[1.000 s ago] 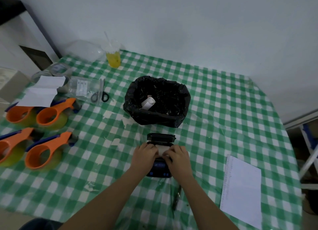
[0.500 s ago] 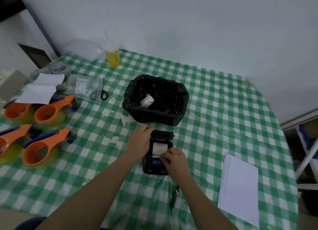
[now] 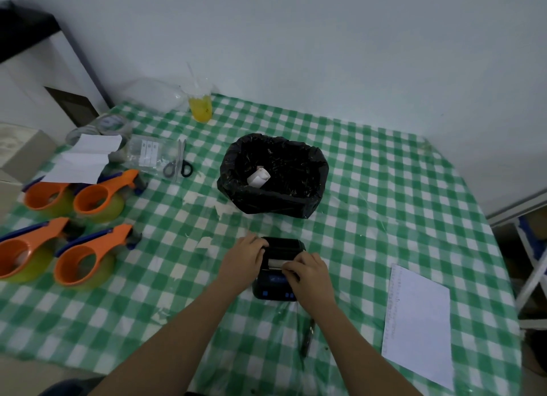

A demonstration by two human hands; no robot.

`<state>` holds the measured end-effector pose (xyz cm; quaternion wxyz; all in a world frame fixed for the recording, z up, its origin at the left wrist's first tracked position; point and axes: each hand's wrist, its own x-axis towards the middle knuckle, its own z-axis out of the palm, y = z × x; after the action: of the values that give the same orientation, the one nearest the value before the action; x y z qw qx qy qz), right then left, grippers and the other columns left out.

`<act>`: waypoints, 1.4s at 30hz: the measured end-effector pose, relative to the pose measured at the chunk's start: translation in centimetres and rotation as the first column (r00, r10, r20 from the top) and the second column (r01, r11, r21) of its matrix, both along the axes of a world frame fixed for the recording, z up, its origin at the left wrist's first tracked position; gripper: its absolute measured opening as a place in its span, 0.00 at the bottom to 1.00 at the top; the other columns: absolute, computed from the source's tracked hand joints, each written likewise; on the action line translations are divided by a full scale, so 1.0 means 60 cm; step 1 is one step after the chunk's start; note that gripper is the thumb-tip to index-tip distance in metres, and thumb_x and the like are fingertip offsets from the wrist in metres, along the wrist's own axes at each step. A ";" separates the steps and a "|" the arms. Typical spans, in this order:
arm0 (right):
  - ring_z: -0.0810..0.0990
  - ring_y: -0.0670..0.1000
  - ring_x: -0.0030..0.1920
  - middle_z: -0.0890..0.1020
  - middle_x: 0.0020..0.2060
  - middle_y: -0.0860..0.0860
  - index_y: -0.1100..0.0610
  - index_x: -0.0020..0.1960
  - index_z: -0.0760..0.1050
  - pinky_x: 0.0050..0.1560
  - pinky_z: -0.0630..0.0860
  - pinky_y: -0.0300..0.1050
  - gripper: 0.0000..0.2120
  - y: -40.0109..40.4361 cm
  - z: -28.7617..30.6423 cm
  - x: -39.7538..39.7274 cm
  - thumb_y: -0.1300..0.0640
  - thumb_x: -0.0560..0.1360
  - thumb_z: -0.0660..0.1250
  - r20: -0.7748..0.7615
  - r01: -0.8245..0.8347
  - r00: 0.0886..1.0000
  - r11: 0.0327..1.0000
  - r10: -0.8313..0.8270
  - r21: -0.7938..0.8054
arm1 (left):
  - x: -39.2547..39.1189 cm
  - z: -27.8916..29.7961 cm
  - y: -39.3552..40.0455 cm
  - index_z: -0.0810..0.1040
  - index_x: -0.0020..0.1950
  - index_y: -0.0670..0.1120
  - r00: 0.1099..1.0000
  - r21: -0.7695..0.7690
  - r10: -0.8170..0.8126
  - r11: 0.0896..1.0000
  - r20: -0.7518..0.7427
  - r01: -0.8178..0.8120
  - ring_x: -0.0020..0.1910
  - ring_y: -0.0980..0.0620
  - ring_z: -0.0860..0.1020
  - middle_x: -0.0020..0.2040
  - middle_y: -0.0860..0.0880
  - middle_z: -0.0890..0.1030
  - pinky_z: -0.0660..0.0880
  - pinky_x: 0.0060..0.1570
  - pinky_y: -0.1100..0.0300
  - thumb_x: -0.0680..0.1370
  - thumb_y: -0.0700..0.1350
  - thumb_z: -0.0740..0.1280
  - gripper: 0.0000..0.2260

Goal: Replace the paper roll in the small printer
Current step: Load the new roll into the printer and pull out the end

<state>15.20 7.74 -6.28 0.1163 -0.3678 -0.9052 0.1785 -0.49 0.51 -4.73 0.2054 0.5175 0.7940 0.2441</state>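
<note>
The small black printer [image 3: 273,290] lies on the green checked tablecloth [image 3: 370,218] near the front edge. Its lid [image 3: 285,244] is folded down over the roll bay, and only a narrow white strip of paper [image 3: 275,262] shows at the slot. My left hand [image 3: 244,258] grips the lid's left end with its fingers on top. My right hand [image 3: 312,275] covers the printer's right side, and its fingertips pinch the paper strip's end. A white used roll [image 3: 260,177] lies in the black-lined bin [image 3: 310,200] behind the printer.
Several orange tape dispensers [image 3: 88,256] sit at the left. Scissors [image 3: 177,166], a clear bag and folded paper lie at the back left, near a yellow drink [image 3: 201,110]. A white sheet [image 3: 417,321] lies at the right and a dark pen [image 3: 306,336] lies below the printer.
The printer's lid has swung down from upright over the white roll. My left hand moved from beside the printer onto the lid. My right hand stayed at the paper's end.
</note>
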 end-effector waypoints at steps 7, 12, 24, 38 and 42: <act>0.77 0.55 0.37 0.79 0.34 0.51 0.53 0.40 0.82 0.38 0.75 0.46 0.03 0.000 0.001 -0.002 0.58 0.67 0.73 -0.002 0.040 0.999 0.999 -0.040 -0.019 | 0.010 -0.012 -0.022 0.76 0.53 0.41 1.000 -0.060 0.006 0.998 0.018 -0.005 0.48 0.42 0.76 0.50 0.41 0.80 0.73 0.43 0.50 0.78 0.38 0.58 0.09; 0.76 0.54 0.43 0.80 0.39 0.52 0.54 0.47 0.82 0.44 0.70 0.44 0.06 0.012 0.009 -0.003 0.55 0.71 0.70 -0.027 0.099 0.994 0.979 -0.105 -0.179 | 0.009 -0.013 -0.024 0.77 0.54 0.41 1.000 -0.075 -0.014 0.997 -0.023 0.012 0.48 0.41 0.77 0.50 0.40 0.81 0.73 0.44 0.52 0.76 0.36 0.59 0.10; 0.76 0.52 0.38 0.75 0.31 0.48 0.56 0.40 0.73 0.42 0.72 0.45 0.10 0.068 0.020 -0.002 0.52 0.70 0.72 0.182 0.454 0.867 0.586 -0.463 -0.671 | 0.007 -0.024 -0.022 0.78 0.53 0.44 0.995 -0.018 0.073 0.997 0.066 -0.072 0.49 0.46 0.79 0.50 0.46 0.83 0.74 0.46 0.57 0.75 0.40 0.63 0.08; 0.77 0.55 0.42 0.78 0.40 0.56 0.61 0.42 0.73 0.44 0.75 0.48 0.14 0.113 0.027 -0.030 0.50 0.69 0.72 0.457 0.463 0.865 0.686 -0.209 -0.562 | -0.017 -0.022 0.033 0.68 0.40 0.47 0.852 -0.293 0.352 0.924 0.389 -0.248 0.38 0.47 0.72 0.33 0.51 0.70 0.68 0.40 0.54 0.70 0.42 0.73 0.12; 0.76 0.54 0.41 0.78 0.43 0.57 0.62 0.47 0.74 0.42 0.72 0.45 0.16 0.120 0.025 -0.036 0.51 0.70 0.71 0.510 0.460 0.845 0.704 -0.160 -0.542 | -0.019 -0.023 0.041 0.67 0.43 0.45 0.893 -0.351 0.334 0.910 0.302 -0.222 0.40 0.47 0.73 0.40 0.47 0.73 0.67 0.40 0.55 0.71 0.44 0.72 0.13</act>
<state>13.04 14.95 -4.76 -0.1887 -0.5652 -0.7122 0.3713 -1.64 2.95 -6.12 0.3858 0.3062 0.8382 0.2342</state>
